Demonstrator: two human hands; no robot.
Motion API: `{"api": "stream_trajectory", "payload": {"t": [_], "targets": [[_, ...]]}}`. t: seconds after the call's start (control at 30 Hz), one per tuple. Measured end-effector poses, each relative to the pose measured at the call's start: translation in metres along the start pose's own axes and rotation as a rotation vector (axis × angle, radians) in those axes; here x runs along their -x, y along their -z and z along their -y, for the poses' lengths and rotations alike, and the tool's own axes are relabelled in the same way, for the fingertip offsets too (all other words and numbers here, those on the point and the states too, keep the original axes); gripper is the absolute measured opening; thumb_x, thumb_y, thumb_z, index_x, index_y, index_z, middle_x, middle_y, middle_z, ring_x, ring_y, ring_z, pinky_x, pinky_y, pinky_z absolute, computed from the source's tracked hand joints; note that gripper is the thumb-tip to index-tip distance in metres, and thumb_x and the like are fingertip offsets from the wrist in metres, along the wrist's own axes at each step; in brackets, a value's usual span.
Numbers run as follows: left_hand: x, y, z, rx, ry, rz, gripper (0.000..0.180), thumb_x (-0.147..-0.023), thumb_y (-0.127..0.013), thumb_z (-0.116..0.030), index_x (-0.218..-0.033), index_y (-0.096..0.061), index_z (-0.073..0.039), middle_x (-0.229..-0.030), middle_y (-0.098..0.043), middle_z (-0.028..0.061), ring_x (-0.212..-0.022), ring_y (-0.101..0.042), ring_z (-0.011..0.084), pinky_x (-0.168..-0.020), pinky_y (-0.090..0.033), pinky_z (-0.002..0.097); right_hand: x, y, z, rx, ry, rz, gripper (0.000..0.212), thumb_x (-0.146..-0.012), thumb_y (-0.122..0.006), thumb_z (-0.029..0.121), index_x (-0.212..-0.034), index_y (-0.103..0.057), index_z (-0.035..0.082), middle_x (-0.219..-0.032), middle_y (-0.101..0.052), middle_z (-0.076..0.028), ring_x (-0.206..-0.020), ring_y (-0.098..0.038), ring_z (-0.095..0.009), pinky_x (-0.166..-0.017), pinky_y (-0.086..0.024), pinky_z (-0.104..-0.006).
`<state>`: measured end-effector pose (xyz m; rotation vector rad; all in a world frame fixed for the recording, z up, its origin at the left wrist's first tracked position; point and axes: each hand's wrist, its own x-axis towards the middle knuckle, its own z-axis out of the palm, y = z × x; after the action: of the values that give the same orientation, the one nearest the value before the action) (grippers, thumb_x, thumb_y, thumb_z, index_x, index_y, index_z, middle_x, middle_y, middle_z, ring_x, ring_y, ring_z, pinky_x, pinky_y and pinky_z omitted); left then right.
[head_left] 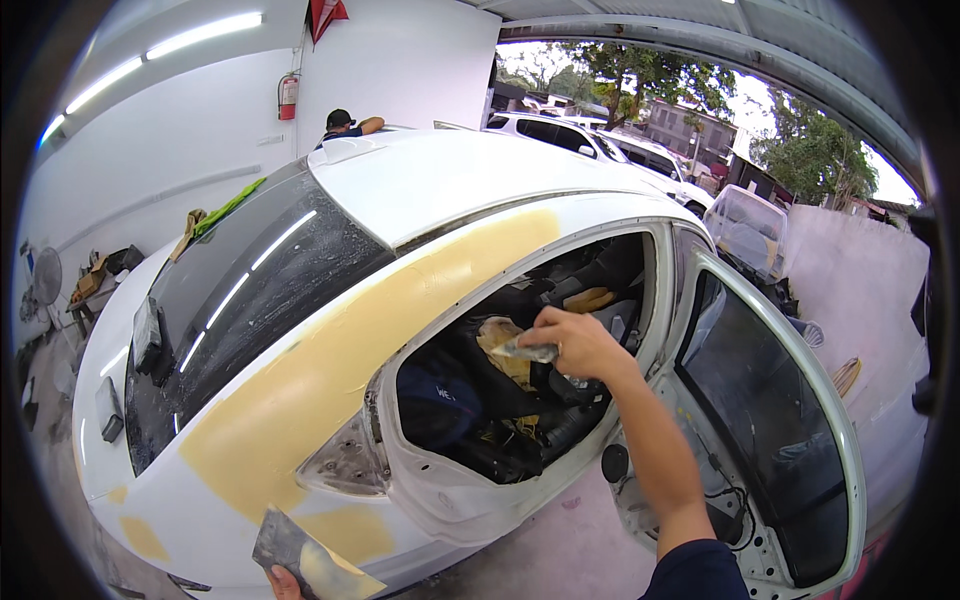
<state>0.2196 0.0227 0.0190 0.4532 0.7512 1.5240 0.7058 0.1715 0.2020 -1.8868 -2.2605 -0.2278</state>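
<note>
My right hand (578, 342) is closed on a flat putty spreader (528, 350), held in front of the open rear doorway of a white car (480, 170). At the lower edge, my left hand (285, 582) grips a grey putty board (295, 550) with pale yellow filler smeared on its right part. Only some fingers of that hand show. Yellow body filler (370, 320) covers a long band from the roof edge down to the rear quarter, beside the small triangular side window (347, 458). The spreader looks apart from the filler.
The open car door (770, 400) stands to the right. Dark blocks (148, 335) rest on the rear window and trunk, with a green cloth (230, 207) at its far edge. A person in a cap (341, 124) is beyond the roof. A fire extinguisher (288, 97) hangs on the wall.
</note>
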Motion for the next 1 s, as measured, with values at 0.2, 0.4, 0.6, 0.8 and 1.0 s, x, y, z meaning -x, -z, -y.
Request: {"api": "stream_trajectory", "payload": {"t": [0.2, 0.4, 0.6, 0.8, 1.0], "targets": [[-0.025, -0.07, 0.061, 0.126, 0.011, 0.198, 0.049, -0.114, -0.048, -0.039, -0.155, -0.043, -0.014, -0.145, -0.06, 0.0064, -0.132, -0.061, 0.0272, -0.112, -0.051, 0.0468, 0.112, -0.017, 0.101, -0.877, 0.208, -0.297, 0.067, -0.075, -0.076, -0.002, -0.137, -0.074, 0.022, -0.129, -0.056, -0.014, -0.131, -0.058, -0.039, -0.111, -0.047, -0.0415], [-0.039, -0.123, 0.087, 0.207, 0.17, 0.179, 0.047, -0.114, -0.048, -0.037, -0.156, -0.044, -0.016, -0.146, -0.06, 0.0047, -0.132, -0.06, 0.0264, -0.113, -0.049, 0.0466, 0.125, -0.055, 0.178, -0.857, 0.58, -0.124, 0.061, -0.086, -0.077, 0.009, -0.142, -0.071, 0.033, -0.136, -0.051, -0.013, -0.144, -0.045, -0.041, -0.115, -0.038, -0.0553], [-0.037, -0.081, -0.005, 0.277, -0.107, 0.178, 0.049, -0.115, -0.047, -0.038, -0.158, -0.042, -0.016, -0.146, -0.06, 0.007, -0.131, -0.061, 0.0259, -0.111, -0.051, 0.0462, 0.053, -0.026, 0.071, -0.102, 0.348, -0.193, 0.066, -0.073, -0.076, 0.0, -0.131, -0.074, 0.031, -0.129, -0.062, -0.004, -0.122, -0.062, -0.03, -0.097, -0.047, -0.0507], [-0.018, -0.026, -0.021, 0.136, -0.18, 0.007, 0.057, -0.112, -0.054, -0.036, -0.159, -0.042, -0.006, -0.154, -0.056, 0.0125, -0.14, -0.055, 0.0324, -0.118, -0.045, 0.0486, -0.081, 0.059, 0.034, 0.001, 0.063, -0.488, 0.069, -0.076, -0.068, -0.007, -0.134, -0.069, 0.028, -0.127, -0.065, -0.005, -0.108, -0.069, -0.034, -0.087, -0.056, -0.0449], [-0.011, 0.067, -0.022, 0.151, -0.121, -0.1, 0.058, -0.112, -0.055, -0.037, -0.158, -0.044, -0.005, -0.155, -0.056, 0.0141, -0.139, -0.056, 0.0324, -0.118, -0.046, 0.0491, -0.132, 0.071, 0.068, 0.125, 0.074, -0.209, 0.072, -0.073, -0.06, -0.012, -0.129, -0.075, 0.032, -0.129, -0.067, -0.004, -0.11, -0.07, -0.031, -0.093, -0.058, -0.0426]]}}
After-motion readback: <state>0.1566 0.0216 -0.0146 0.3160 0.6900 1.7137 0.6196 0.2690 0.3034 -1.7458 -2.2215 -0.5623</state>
